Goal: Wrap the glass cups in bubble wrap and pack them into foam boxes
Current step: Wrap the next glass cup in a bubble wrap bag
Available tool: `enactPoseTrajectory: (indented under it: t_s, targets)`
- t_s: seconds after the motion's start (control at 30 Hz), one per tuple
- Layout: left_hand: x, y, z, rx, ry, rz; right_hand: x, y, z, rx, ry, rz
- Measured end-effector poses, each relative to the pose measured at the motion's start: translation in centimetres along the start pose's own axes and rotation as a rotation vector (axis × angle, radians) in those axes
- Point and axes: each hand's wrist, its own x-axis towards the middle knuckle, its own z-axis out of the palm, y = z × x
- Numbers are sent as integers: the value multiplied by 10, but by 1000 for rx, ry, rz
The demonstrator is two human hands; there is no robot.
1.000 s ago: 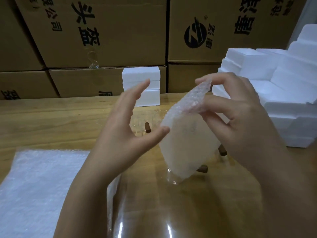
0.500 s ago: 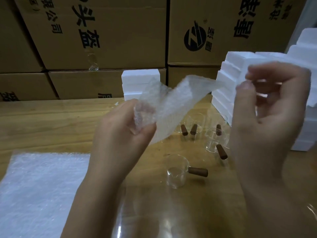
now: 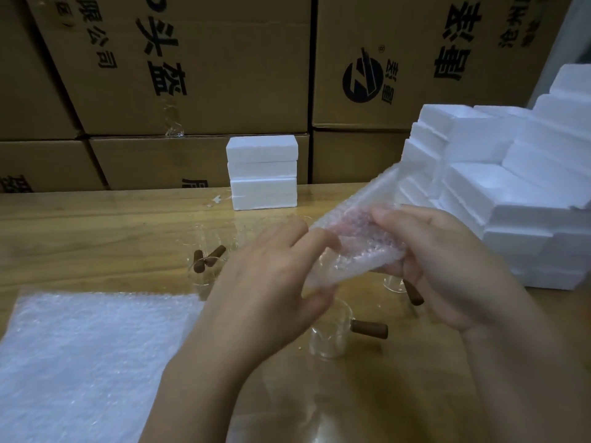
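Pinched between left hand [image 3: 271,282] and right hand [image 3: 447,266], 1 bubble wrap sheet [image 3: 361,238] hung above a glass cup [image 3: 329,338] on the table [image 3: 96,225].

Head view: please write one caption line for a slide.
Left hand and right hand hold a bubble wrap sheet above a wooden-handled glass cup on the table, beside stacked foam boxes.

Place: a warehouse packing room.
12 o'clock: printed cardboard cartons [image 3: 192,75] stacked edge to edge, filling the back.
2 o'clock: white foam boxes [image 3: 511,193] piled in steps on the wooden table [image 3: 96,238].
8 o'clock: a stack of bubble wrap sheets [image 3: 89,362].
Centre: several alike glass cups [image 3: 329,340] with wooden handles.
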Motion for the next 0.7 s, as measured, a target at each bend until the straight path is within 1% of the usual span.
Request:
enactPoseTrajectory:
  t_s: [0.07,0.1,0.13,0.2,0.27,0.33,0.37,0.5,0.6,0.67,0.7]
  targets:
    - [-4,-1,-4,-195,-134,-83,-1,0,-2,-45,13,-1]
    - [-5,-1,-5,-262,-141,-110,-1,0,-3,-75,16,-8]
    - [-5,0,-6,-299,-101,-127,-1,0,-3,-112,20,-19]
    - [-2,2,-6,-328,50,-146,-2,0,1,-205,23,-63]
    - [1,5,-5,-432,156,-213,-3,1,8,-291,15,-120]
    - [3,6,-4,-584,193,-328,-3,3,15,-328,10,-146]
    - [3,7,-4,-622,193,-380,-3,6,19,-354,11,-159]
    - [4,8,-3,-538,186,-544,-5,11,29,-593,60,-281]
    - [4,6,-4,-580,195,-622,-7,14,34,-726,142,-352]
    - [4,5,-5,-627,191,-650,-7,15,37,-763,166,-371]
    - [4,5,-6,-651,199,-662,-7,15,37,-734,160,-368]
